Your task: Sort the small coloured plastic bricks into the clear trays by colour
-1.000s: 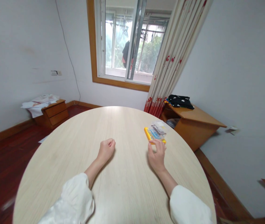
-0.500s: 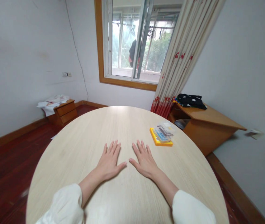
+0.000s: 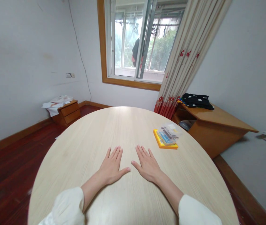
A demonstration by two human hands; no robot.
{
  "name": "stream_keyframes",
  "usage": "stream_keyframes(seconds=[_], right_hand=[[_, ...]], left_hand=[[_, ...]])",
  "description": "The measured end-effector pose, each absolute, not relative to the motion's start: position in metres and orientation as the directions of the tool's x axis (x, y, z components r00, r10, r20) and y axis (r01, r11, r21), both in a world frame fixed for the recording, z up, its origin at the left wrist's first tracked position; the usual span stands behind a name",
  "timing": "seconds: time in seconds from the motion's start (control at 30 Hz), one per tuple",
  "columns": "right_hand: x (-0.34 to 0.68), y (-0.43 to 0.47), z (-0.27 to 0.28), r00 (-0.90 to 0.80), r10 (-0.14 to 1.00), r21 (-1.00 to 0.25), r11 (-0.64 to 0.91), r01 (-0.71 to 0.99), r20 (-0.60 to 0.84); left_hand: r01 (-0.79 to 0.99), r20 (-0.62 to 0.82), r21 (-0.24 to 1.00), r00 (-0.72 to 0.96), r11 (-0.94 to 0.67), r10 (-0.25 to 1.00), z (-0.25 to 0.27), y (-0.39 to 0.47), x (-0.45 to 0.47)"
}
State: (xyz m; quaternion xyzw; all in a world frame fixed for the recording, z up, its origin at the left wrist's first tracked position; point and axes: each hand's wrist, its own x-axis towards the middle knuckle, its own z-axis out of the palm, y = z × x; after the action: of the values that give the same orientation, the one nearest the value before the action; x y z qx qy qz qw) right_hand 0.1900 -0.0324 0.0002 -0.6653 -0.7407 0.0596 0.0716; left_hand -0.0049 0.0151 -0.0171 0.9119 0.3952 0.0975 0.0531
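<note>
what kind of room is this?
Likely a room in a home, perhaps a spare bedroom. A round wooden table stands by a window with a flowered curtain; a small bedside cabinet sits against the wall. Both hands lie flat on the table beside a yellow box.

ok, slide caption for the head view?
Both hands, left and right, flat on round table; yellow case beyond right.

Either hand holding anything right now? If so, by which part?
Nothing held. Left hand and right hand lie flat, fingers spread, on the round pale wooden table.
</note>
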Motion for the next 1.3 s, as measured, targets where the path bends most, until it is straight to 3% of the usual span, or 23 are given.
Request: stream_keyframes(seconds=[0.77,0.9,1.13,1.3], right_hand=[[0.193,-0.032,-0.005,-0.125,0.989,-0.18,0.138,0.974,0.082],[0.192,-0.034,-0.003,-0.148,0.97,-0.136,0.176,0.975,0.195],[0.185,-0.038,-0.002,-0.206,0.881,0.038,0.21,0.977,0.427],[0.183,-0.04,-0.002,-0.257,0.787,0.122,0.229,0.966,0.561]], left_hand=[[0.715,0.123,0.189,0.663,-0.673,0.739,-0.018,0.017,-0.003],[0.702,0.154,0.189,0.669,-0.687,0.727,-0.015,0.017,-0.004],[0.636,0.426,0.189,0.633,-0.748,0.646,0.001,0.016,-0.006],[0.589,0.512,0.188,0.624,-0.786,0.59,0.005,0.014,-0.006]])
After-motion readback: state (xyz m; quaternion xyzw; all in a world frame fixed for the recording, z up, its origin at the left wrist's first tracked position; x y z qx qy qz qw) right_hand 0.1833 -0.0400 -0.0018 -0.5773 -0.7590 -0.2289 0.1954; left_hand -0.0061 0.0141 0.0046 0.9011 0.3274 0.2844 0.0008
